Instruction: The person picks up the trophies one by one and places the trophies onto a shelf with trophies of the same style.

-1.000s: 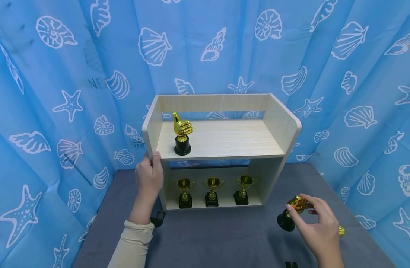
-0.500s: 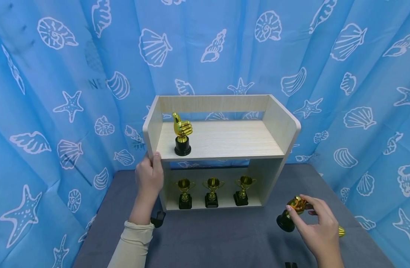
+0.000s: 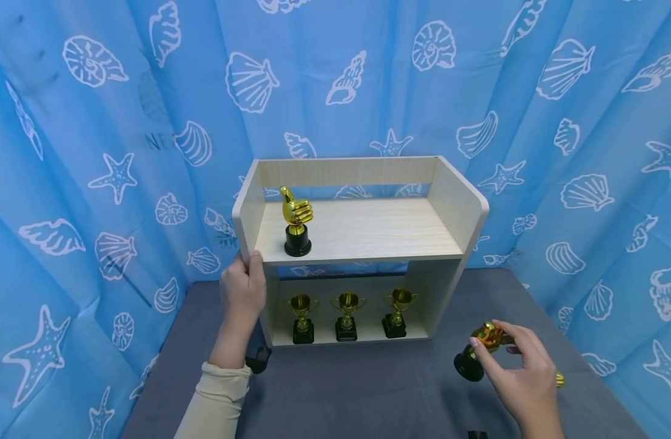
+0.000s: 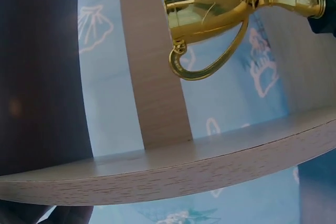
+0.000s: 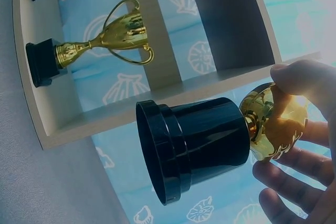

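Observation:
My left hand (image 3: 244,288) grips the left side panel of a pale wooden two-tier shelf (image 3: 362,259), its thumb on the front edge at the upper board. In my right hand (image 3: 524,372) is a thumbs-up trophy (image 5: 210,129) with a gold top and black round base. Thumb and fingers pinch the gold part, and the base tilts down toward the left, right of the shelf. Another thumbs-up trophy (image 3: 297,222) stands upright at the left of the upper tier. The lower tier bears a left gold cup (image 3: 303,317), a middle cup (image 3: 347,316) and a right cup (image 3: 398,312).
Behind my right hand a small gold piece (image 3: 559,379) peeks out, mostly hidden. A grey cloth (image 3: 357,390) covers the table. Blue curtains (image 3: 335,79) with white shell prints surround it at the back and sides. A dark object (image 3: 477,435) shows at the bottom edge.
Both hands keep their holds and nearly the same places. Only the head view has shifted very slightly.

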Available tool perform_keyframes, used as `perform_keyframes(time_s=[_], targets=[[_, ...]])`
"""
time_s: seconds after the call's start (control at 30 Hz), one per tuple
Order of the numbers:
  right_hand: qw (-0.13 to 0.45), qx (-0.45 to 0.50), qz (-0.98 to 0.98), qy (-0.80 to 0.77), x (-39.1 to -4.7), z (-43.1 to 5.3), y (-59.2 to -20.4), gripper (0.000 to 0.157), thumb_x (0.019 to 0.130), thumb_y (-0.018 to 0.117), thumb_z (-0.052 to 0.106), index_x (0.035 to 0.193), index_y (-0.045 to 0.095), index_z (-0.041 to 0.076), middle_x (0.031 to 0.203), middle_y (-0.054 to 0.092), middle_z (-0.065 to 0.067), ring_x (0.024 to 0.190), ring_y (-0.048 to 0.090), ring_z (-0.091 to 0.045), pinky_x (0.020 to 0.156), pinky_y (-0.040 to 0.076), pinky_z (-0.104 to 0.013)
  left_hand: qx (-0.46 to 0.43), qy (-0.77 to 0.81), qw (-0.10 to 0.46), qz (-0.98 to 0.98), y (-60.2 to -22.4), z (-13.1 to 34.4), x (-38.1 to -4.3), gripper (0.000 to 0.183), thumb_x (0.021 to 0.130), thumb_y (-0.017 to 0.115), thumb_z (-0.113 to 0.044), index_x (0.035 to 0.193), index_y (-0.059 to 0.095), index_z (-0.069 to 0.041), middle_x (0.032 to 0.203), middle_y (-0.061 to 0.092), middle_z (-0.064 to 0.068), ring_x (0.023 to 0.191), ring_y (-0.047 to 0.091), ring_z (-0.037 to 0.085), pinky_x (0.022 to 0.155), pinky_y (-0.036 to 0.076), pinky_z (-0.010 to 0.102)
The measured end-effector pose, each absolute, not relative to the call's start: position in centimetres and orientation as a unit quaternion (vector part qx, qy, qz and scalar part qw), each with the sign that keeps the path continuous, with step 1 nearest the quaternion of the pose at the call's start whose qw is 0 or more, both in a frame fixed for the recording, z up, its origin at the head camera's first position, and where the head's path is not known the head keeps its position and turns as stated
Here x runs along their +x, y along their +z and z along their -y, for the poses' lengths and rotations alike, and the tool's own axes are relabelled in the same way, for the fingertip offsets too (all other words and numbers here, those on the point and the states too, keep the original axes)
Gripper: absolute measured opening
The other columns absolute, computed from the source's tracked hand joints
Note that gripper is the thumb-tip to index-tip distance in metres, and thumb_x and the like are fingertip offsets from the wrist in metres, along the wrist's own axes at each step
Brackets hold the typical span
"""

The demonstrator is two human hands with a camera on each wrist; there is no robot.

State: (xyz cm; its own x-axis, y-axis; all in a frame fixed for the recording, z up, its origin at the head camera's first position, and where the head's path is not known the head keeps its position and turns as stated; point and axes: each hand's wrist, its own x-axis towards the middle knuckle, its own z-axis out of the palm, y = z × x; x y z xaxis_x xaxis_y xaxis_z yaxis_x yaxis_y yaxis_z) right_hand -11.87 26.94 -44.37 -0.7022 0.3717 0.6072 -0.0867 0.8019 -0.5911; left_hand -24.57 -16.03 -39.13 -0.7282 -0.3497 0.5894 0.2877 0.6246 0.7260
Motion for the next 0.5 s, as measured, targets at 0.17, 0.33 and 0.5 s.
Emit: perform_keyframes(time_s=[0.17, 0.33, 0.5], targets=[[0.372, -0.090, 0.872, 0.307, -11.8, -26.8, -44.3, 0.049, 0.069, 0.090, 0.025, 0.111, 0.070, 0.009, 0.104, 0.065, -0.007, 0.088, 0.052, -0.010, 0.073, 0.035, -0.004, 0.027, -0.433, 0.359, 0.827, -38.9, 16.0, -24.6, 0.041, 0.101, 0.043, -0.041, 0.073, 0.050, -0.011, 0.056, 0.044, 0.007, 0.049, 0.044, 0.022, 0.044, 0.034, 0.035], [0.371, -0.089, 0.872, 0.308, -11.8, -26.8, -44.3, 0.049, 0.069, 0.090, 0.025, 0.111, 0.070, 0.010, 0.103, 0.065, -0.006, 0.088, 0.050, -0.005, 0.072, 0.036, -0.004, 0.051, -0.435, 0.335, 0.834, -38.1, 15.9, -24.8, 0.040, 0.099, 0.045, -0.046, 0.089, 0.060, -0.010, 0.069, 0.059, 0.010, 0.063, 0.055, 0.025, 0.054, 0.042, 0.037], [0.377, -0.073, 0.869, 0.311, -11.9, -26.7, -44.4, 0.048, 0.069, 0.090, 0.024, 0.111, 0.070, 0.011, 0.103, 0.065, -0.005, 0.089, 0.043, 0.010, 0.074, 0.036, -0.003, 0.084, -0.431, 0.292, 0.850, -37.1, 16.0, -24.8, 0.049, 0.097, 0.044, -0.055, 0.097, 0.062, -0.010, 0.079, 0.064, 0.011, 0.069, 0.059, 0.027, 0.059, 0.044, 0.039]])
